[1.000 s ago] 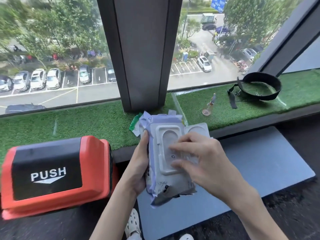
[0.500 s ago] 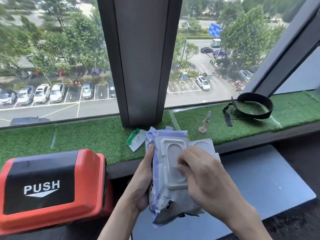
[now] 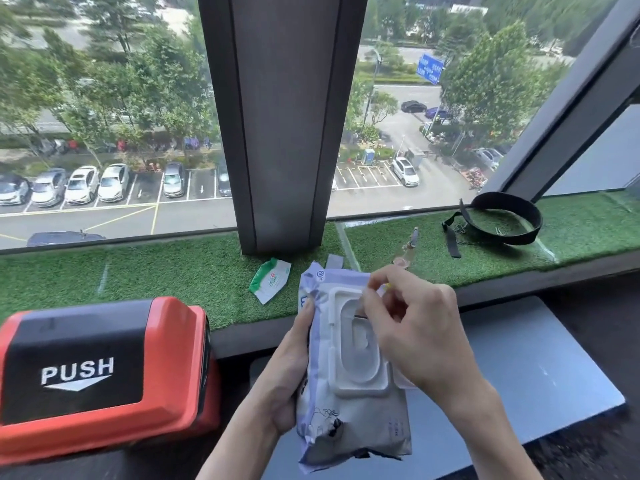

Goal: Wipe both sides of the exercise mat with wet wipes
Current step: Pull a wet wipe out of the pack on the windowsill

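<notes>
Turfed window ledge at the far side; exercise mat flat on the floor below it, to the right. Item: wet-wipe pack, held above the mat's left end, long axis running near to far, opening facing you. Your left hand gripped its left edge, thumb on the front. Your right hand worked the opening: fingers pinched together at its far end, on a wipe or the seal, not discernible. A draw would likely go upward, off the pack.
</notes>
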The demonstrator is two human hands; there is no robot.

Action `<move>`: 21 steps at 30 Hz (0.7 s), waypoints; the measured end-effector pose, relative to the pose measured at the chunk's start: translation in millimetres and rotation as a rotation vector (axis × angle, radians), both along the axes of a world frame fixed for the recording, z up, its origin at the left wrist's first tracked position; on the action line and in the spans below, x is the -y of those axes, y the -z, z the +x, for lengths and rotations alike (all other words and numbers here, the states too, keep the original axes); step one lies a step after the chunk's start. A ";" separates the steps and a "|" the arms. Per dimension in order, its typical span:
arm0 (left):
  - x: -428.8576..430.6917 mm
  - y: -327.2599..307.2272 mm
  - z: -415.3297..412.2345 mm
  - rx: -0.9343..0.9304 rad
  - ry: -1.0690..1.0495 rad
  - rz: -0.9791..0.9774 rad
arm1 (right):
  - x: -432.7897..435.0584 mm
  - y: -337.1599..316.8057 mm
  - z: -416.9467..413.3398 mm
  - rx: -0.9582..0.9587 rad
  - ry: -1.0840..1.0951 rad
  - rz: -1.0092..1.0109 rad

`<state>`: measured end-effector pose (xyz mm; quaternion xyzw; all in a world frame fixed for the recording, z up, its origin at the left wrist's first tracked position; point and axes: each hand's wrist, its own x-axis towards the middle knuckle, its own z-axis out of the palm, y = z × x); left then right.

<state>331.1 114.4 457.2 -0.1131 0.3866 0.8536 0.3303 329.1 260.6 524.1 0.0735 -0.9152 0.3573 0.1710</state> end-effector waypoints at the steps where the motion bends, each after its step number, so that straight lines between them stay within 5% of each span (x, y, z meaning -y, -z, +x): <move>1: 0.2 0.0 0.8 0.005 -0.006 0.004 | -0.2 -0.9 2.3 0.049 -0.015 -0.072; 6: 3.1 5.4 4.2 0.063 -0.044 0.019 | -5.9 -6.5 14.3 0.284 -0.126 -0.346; 10: 5.7 8.5 6.3 0.044 -0.063 0.000 | -6.5 -3.3 21.4 0.236 -0.234 -0.125; 21: 2.6 7.0 9.1 -0.046 -0.080 -0.048 | -1.2 3.4 25.8 0.192 -0.117 0.208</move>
